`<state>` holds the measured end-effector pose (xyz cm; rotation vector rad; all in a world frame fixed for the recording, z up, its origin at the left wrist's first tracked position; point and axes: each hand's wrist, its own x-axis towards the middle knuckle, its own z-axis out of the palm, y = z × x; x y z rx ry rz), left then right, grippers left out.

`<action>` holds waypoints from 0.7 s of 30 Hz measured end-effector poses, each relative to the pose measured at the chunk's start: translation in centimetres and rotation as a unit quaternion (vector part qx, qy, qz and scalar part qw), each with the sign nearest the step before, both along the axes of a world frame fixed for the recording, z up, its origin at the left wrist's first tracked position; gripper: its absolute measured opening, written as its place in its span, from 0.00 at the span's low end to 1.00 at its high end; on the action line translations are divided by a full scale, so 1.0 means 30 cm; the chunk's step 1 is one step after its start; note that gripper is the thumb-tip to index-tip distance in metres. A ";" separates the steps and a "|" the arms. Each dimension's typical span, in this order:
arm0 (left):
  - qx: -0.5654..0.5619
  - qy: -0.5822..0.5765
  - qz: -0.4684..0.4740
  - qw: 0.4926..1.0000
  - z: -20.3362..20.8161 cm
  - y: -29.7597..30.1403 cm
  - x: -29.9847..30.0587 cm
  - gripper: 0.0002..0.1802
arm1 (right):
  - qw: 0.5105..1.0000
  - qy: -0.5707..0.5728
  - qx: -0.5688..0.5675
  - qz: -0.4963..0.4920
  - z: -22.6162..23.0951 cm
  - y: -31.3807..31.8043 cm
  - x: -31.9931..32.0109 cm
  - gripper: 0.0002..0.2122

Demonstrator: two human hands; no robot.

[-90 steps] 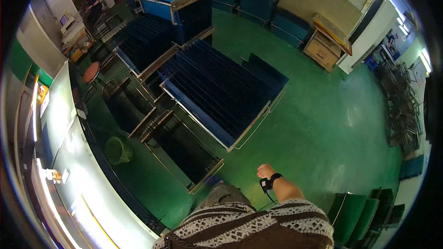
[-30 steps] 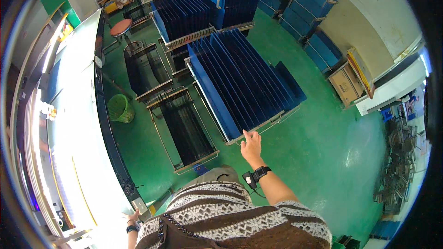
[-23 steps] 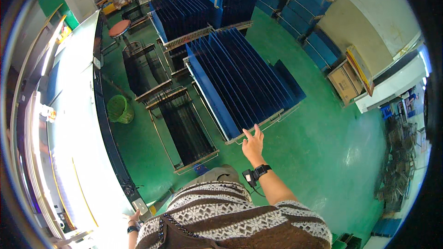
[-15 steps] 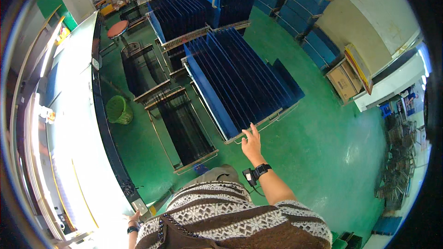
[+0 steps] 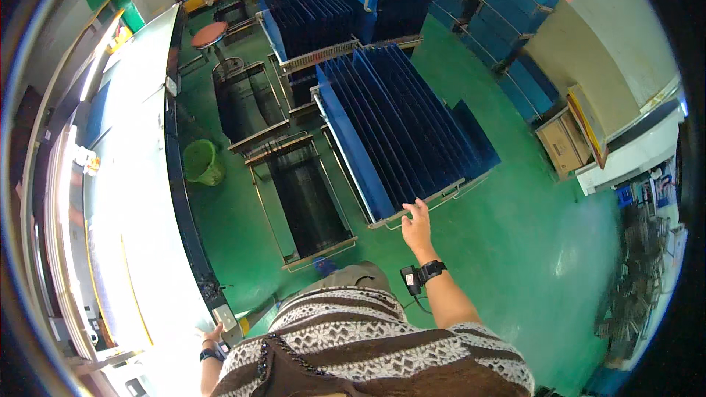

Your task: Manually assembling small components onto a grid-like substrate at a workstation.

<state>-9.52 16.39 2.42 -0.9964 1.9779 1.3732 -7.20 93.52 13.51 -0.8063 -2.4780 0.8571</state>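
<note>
My right hand [image 5: 417,229] reaches forward over the near end of a metal rack [image 5: 385,221]. Its fingers are apart and slightly bent, and it holds nothing. They are at the rack's end bar; whether they touch it I cannot tell. Upright in the rack stand several dark blue panels [image 5: 397,129], set in a close row. My left hand [image 5: 212,335] is low at the edge of the brightly lit worktable [image 5: 136,198], beside a small pale box [image 5: 224,316]. Glare washes out part of it, but its fingers look loosely spread with nothing in them.
Left of the loaded rack, low wire racks [image 5: 309,198] stand on the green floor [image 5: 515,250]. A green basket [image 5: 203,162] and a round red stool [image 5: 209,34] are by the worktable. Farther off are more racks of blue panels [image 5: 309,18]; a cardboard box [image 5: 562,142] leans at right.
The view has swung a little, so the racks and worktable sit farther right. My right hand stays by the rack's near end, its fingers more bent. My left hand remains at the table edge.
</note>
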 end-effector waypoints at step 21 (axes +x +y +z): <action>-0.318 -0.099 -0.157 0.930 0.283 0.258 -0.060 0.79 | 0.997 -0.030 -0.068 0.006 0.038 0.010 0.008 0.15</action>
